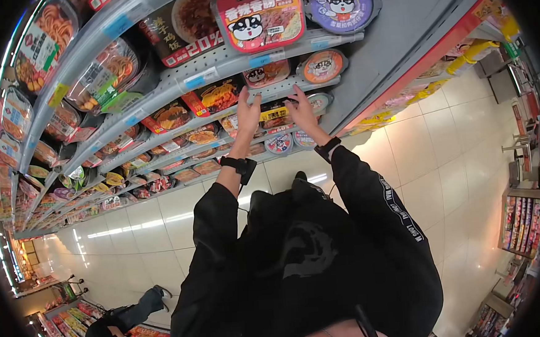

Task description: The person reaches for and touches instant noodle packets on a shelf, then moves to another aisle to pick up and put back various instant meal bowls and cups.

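Note:
My left hand (249, 114) reaches to the shelf front with fingers stretched out and apart, its fingertips near the rail under a red-framed meal box (267, 74). To its right, my right hand (302, 112) is also open, fingers spread, just below an orange-lidded oval tub (323, 66) with a cartoon dog. Between the two hands a box with a yellow band (275, 114) shows on the shelf below. Neither hand has anything in its grip. Both wrists wear black bands.
Shelves of packaged meals curve off to the left, with a large red box (259, 16) and a purple tub (343, 4) on the upper tier. Yellow packets (473, 54) hang at the right. Another person (116, 326) is beside shelving at the lower left, across the tiled floor (418, 159).

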`<state>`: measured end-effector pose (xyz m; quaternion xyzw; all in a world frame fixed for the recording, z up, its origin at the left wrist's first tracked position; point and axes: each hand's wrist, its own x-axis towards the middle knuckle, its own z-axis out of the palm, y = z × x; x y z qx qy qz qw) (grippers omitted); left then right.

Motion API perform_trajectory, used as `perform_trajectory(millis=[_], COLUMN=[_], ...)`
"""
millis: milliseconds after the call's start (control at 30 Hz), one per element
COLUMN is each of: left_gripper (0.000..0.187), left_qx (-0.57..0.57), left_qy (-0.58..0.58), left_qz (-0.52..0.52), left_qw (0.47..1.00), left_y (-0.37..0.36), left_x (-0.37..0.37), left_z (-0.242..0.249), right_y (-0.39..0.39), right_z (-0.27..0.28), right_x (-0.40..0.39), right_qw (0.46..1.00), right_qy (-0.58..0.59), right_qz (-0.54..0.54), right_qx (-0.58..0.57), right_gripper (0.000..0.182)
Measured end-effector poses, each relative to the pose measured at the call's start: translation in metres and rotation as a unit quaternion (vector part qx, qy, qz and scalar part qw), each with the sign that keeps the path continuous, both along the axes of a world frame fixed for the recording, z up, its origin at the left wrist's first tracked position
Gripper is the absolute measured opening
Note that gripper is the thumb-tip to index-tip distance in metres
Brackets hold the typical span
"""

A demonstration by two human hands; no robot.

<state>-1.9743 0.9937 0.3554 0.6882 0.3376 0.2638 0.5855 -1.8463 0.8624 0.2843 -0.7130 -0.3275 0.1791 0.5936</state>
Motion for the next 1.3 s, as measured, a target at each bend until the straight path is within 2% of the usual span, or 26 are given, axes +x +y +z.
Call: perform_trajectory(millis=[100, 167, 267, 300, 367, 433, 467, 500, 567, 600, 633, 700, 800, 933, 1033, 1133, 1300], left_gripper=[0.075, 0.078, 0.083, 0.086, 0.090, 0.091, 0.081, 0.081, 0.067, 0.058, 0.058, 0.083, 0.084, 0.084, 0.083, 0.076, 0.081], left_qx=[-0.004, -0.001, -0.013, 0.013, 0.037, -0.081, -0.100, -0.101, -0.129, -0.099, -0.099, -0.081, -0.114, -0.087, -0.071, -0.068, -0.051], left_qy=[0.026, 0.045, 0.049, 0.062, 0.073, 0.075, 0.078, 0.081, 0.004, -0.008, -0.008, -0.015, -0.039, -0.020, -0.019, -0.078, -0.080], left_qz=[0.027, 0.030, 0.037, 0.047, 0.054, 0.047, 0.068, 0.070, 0.072, 0.054, 0.054, 0.042, 0.056, 0.064, 0.048, 0.013, 0.002], left_qw=[0.999, 0.999, 0.998, 0.997, 0.995, 0.993, 0.990, 0.989, 0.989, 0.994, 0.994, 0.996, 0.991, 0.994, 0.996, 0.995, 0.996], left_y=[0.001, 0.004, 0.012, 0.021, 0.027, 0.022, 0.015, 0.015, 0.018, 0.021, 0.024, 0.026, 0.012, 0.008, 0.001, 0.002, -0.001], left_x=[0.012, 0.021, 0.030, 0.032, 0.040, 0.039, 0.042, 0.043, 0.049, 0.050, 0.051, 0.051, 0.045, 0.039, 0.028, 0.018, 0.008], left_z=[-0.002, -0.006, -0.042, -0.065, -0.072, -0.045, -0.027, -0.029, -0.030, -0.033, -0.041, -0.049, -0.047, -0.054, -0.049, -0.060, -0.061], right_y=[0.013, 0.023, 0.030, 0.033, 0.040, 0.048, 0.052, 0.054, 0.058, 0.060, 0.060, 0.057, 0.050, 0.041, 0.032, 0.019, 0.007], right_z=[0.011, -0.002, 0.010, 0.011, 0.013, 0.009, 0.002, -0.001, -0.004, -0.006, -0.008, -0.007, -0.002, -0.017, -0.018, -0.012, 0.001], right_x=[0.008, 0.019, 0.017, 0.018, 0.025, 0.026, 0.025, 0.024, 0.026, 0.028, 0.028, 0.028, 0.026, 0.023, 0.019, 0.021, 0.020], right_qw=[0.999, 0.999, 0.999, 0.996, 0.990, 0.983, 0.980, 0.980, 0.978, 0.977, 0.977, 0.977, 0.975, 0.978, 0.978, 0.975, 0.976], right_qy=[0.042, 0.000, 0.043, 0.093, 0.141, 0.166, 0.172, 0.175, 0.185, 0.188, 0.187, 0.188, 0.214, 0.177, 0.168, 0.186, 0.192], right_qz=[0.002, -0.001, -0.023, -0.012, -0.004, 0.006, 0.000, 0.001, -0.022, -0.030, -0.028, -0.025, -0.002, -0.006, 0.006, 0.016, 0.044], right_qx=[-0.005, -0.042, -0.022, -0.011, -0.001, 0.079, 0.100, 0.099, 0.099, 0.099, 0.097, 0.094, 0.057, 0.107, 0.123, 0.121, 0.093], right_gripper=[0.069, 0.073, 0.076, 0.077, 0.078, 0.079, 0.079, 0.079, 0.076, 0.075, 0.076, 0.076, 0.075, 0.077, 0.074, 0.072, 0.068])
